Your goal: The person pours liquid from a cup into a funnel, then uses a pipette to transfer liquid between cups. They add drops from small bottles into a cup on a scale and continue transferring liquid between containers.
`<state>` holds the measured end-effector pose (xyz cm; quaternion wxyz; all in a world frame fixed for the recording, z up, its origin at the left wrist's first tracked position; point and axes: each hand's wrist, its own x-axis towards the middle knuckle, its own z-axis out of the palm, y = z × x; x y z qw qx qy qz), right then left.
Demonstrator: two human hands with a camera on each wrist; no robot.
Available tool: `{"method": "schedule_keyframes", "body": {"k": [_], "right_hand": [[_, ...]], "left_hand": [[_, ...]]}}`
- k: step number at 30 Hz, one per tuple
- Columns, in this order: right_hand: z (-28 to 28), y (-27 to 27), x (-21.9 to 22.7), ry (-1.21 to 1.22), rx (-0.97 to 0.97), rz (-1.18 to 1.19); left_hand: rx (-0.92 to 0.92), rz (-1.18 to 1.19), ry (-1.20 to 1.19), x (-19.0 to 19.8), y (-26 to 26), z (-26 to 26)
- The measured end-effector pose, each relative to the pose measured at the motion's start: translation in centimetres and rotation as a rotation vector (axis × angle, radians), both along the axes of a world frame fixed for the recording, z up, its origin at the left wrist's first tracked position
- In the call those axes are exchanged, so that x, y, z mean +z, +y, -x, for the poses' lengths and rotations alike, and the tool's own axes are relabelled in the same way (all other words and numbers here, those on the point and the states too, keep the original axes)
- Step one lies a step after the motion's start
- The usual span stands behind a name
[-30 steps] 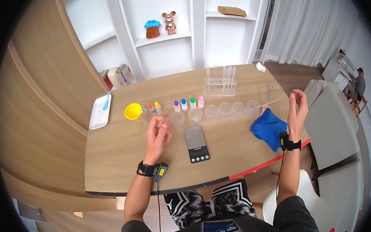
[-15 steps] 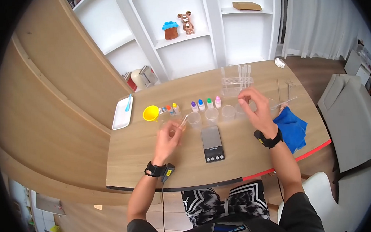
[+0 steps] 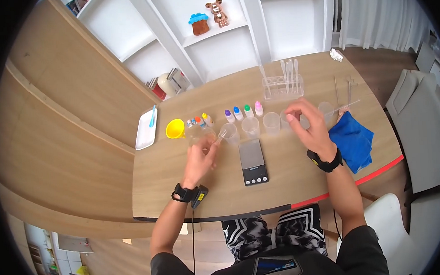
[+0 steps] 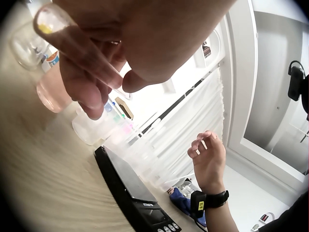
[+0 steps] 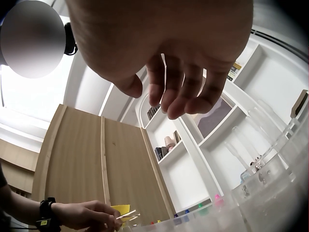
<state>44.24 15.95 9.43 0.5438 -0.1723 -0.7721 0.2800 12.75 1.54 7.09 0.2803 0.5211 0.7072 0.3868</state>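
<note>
My left hand (image 3: 200,161) pinches a small clear tube (image 3: 222,134) at the left of the row of clear plastic cups (image 3: 251,128). In the left wrist view the clear tube (image 4: 82,50) lies slanted between thumb and fingers. The right hand (image 3: 309,128) hovers over the right-hand cups, fingers loosely bent and holding nothing; the right wrist view shows the right hand (image 5: 169,58) with its fingers hanging apart. A black scale (image 3: 253,163) with a grey plate lies between the hands, nearer the table's front.
Behind the cups stand small dropper bottles (image 3: 248,110) and a clear rack (image 3: 283,87) with pipettes. A yellow cup (image 3: 175,129) and a white tray (image 3: 146,129) with a blue spoon are on the left; a blue cloth (image 3: 352,143) and metal tools are on the right.
My right hand has come left from beside the blue cloth to above the cups. The left hand has stayed near the leftmost cups, the tube now showing more clearly. The head view has shifted.
</note>
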Motion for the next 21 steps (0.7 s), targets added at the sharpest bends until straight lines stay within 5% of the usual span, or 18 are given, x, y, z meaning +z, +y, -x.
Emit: {"method": "schedule_keyframes", "body": {"k": [21], "right_hand": [[-0.8,-0.2,0.1,0.006,-0.003,0.019]], "left_hand": [[-0.061,0.148,0.224,3.4,0.6,-0.3]]}}
